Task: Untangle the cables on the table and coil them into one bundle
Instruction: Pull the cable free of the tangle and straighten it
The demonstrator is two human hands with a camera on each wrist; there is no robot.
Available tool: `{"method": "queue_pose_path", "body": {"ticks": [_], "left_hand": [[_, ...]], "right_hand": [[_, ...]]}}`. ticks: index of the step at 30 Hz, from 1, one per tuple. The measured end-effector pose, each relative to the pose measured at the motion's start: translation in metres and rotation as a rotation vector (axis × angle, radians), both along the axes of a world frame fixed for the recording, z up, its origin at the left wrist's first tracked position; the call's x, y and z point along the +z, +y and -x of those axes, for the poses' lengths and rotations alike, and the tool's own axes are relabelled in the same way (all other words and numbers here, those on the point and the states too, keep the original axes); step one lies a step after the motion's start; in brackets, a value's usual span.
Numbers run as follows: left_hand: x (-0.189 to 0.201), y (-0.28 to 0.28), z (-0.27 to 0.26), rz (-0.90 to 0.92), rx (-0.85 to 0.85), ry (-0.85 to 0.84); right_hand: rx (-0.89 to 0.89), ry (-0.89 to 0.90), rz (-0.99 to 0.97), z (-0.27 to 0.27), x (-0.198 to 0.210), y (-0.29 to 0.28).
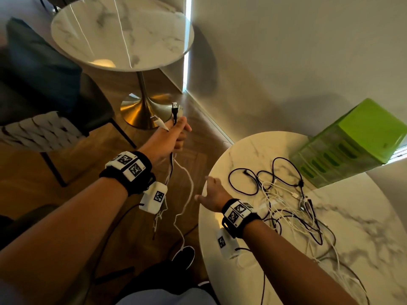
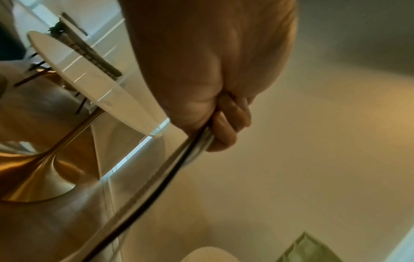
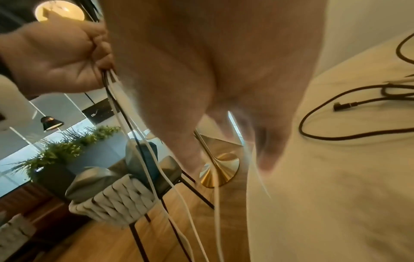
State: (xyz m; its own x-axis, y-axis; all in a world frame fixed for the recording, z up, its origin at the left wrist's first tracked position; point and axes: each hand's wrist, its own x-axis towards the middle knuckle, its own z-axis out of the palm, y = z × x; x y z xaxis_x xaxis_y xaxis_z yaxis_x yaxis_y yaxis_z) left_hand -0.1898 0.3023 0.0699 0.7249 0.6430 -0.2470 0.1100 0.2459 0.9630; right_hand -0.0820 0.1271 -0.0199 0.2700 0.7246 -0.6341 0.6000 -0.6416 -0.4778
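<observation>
My left hand (image 1: pixel 180 134) is raised over the floor, left of the round marble table (image 1: pixel 363 238). It grips a bunch of cables (image 1: pixel 176 170). A black USB plug (image 1: pixel 174 106) and a white plug (image 1: pixel 157 121) stick up out of the fist, and the strands hang down towards the floor. In the left wrist view the fingers (image 2: pixel 226 127) curl round the cables (image 2: pixel 156 186). A tangle of black and white cables (image 1: pixel 286 201) lies on the table. My right hand (image 1: pixel 204 188) hovers at the table's left edge with its fingers spread, holding nothing that I can make out; the right wrist view is blurred.
A green plastic box (image 1: pixel 352 142) stands at the table's far side against the wall. A second marble table (image 1: pixel 121 34) on a gold pedestal (image 1: pixel 143 113) and a woven chair (image 1: pixel 44 133) stand to the left on the wooden floor.
</observation>
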Motion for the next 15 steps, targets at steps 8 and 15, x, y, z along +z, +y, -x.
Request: {"method": "queue_pose_path", "body": {"ticks": [8, 15], "left_hand": [[0.008, -0.013, 0.011, 0.332, -0.245, -0.078], [-0.003, -0.003, 0.007, 0.137, 0.022, 0.003]], "right_hand": [[-0.186, 0.36, -0.803, -0.016, 0.052, 0.049], [-0.187, 0.322, -0.943, -0.028, 0.065, 0.042]]}}
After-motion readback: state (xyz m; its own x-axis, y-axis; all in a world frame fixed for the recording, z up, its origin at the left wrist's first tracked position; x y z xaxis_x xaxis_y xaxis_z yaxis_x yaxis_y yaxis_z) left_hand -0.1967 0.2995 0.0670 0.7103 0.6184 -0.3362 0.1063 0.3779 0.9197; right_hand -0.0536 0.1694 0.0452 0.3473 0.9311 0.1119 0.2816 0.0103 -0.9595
